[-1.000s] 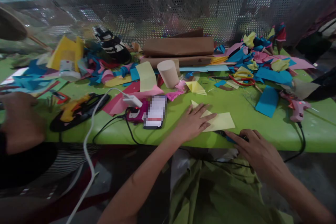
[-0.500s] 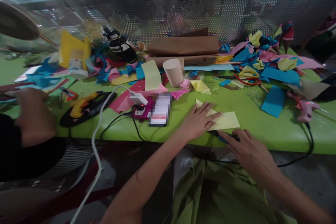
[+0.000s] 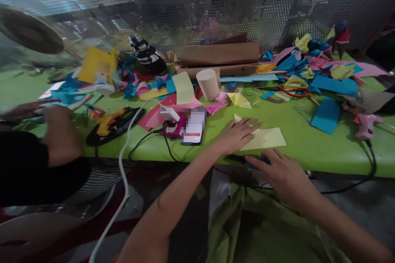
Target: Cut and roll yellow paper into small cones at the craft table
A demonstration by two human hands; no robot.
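My left hand (image 3: 239,134) lies flat with its fingers spread on a pale yellow sheet of paper (image 3: 268,138), and a pointed corner of yellow paper shows above the knuckles. Just below the sheet's near edge, my right hand (image 3: 277,168) is closed around a utility knife (image 3: 254,163) with a dark, blue-edged body. Its dark front end points left and rests near the table's front edge, below my left wrist. Part of the knife is hidden by my fingers.
A phone (image 3: 194,126) and a purple power socket (image 3: 175,127) with cables lie left. Beyond stand a paper cylinder (image 3: 208,85) and red-handled scissors (image 3: 293,91). A pink glue gun (image 3: 365,125) sits right. At far left is another person's arm (image 3: 60,135).
My right hand has moved left with the knife, along and slightly away from the paper's near edge. My left hand stays on the paper. The camera view has shifted left.
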